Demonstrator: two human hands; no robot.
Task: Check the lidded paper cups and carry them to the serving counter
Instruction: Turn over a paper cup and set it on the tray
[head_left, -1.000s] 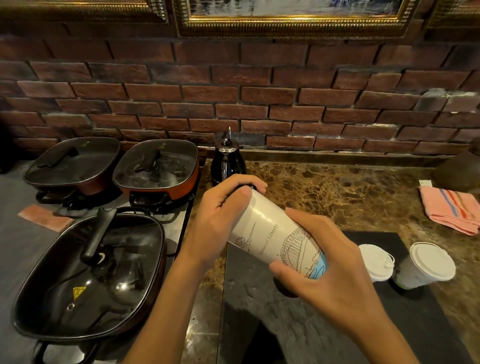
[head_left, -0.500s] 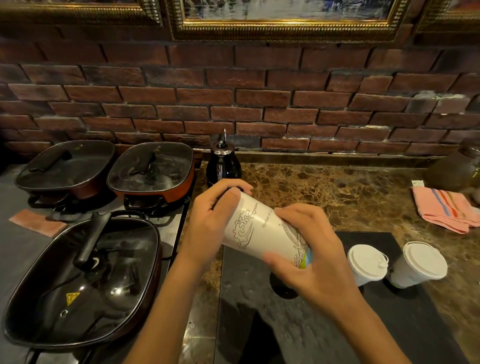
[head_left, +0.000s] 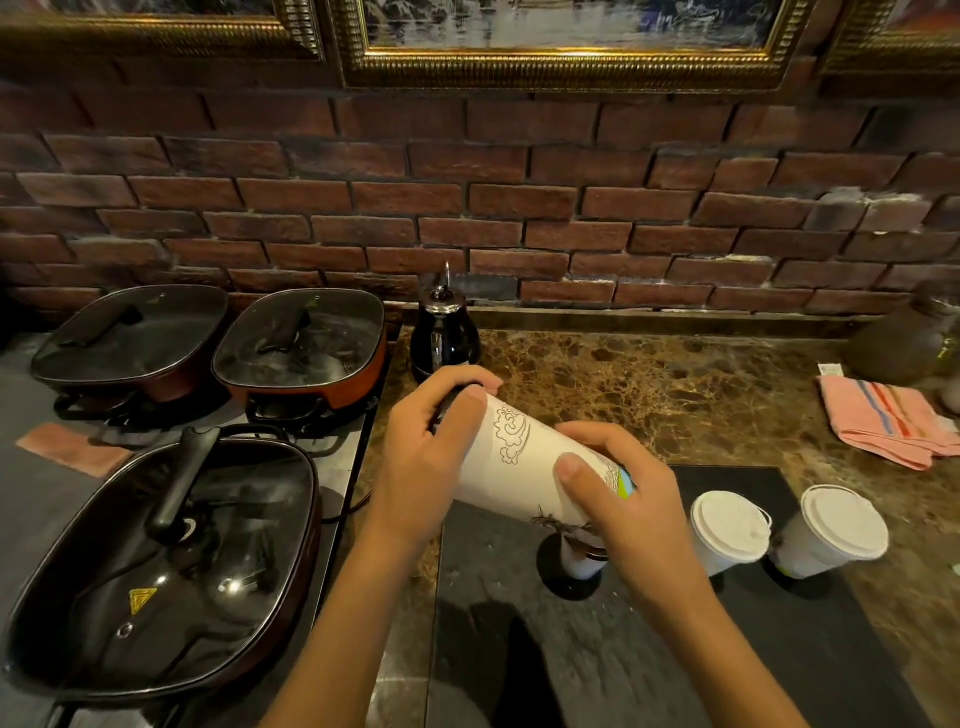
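Above the dark mat (head_left: 597, 675), between the 2 hands, a tall printed cup (head_left: 511, 467) is held clear of the counter (head_left: 649, 384) and tipped far over. Its long axis runs from upper left, near the kettle (head_left: 444, 332), down to lower right, so it lies closer to flat than upright. The left hand (head_left: 431, 457) wraps the upper-left end, fingers curled over a dark rim or cap there; whether that is a lid I cannot tell. The right hand (head_left: 628, 514) clasps the lower-right end, thumb across the paper wall. Both hands are clamped on this 1 cup, on opposite ends.

Just right of the right hand, 2 lidded cups (head_left: 730, 527) (head_left: 841, 522) stand on the mat side by side, white lids on. The right hand is much the nearer to them; the left would have to cross over. A small white object (head_left: 584, 558) sits on the mat under the held cup, mostly hidden.

This looks like the checking step. Before carrying, the cup likely needs turning upright along that axis.

Left of the mat stand 3 lidded pans (head_left: 171, 551), and a striped cloth (head_left: 888, 415) lies at far right.
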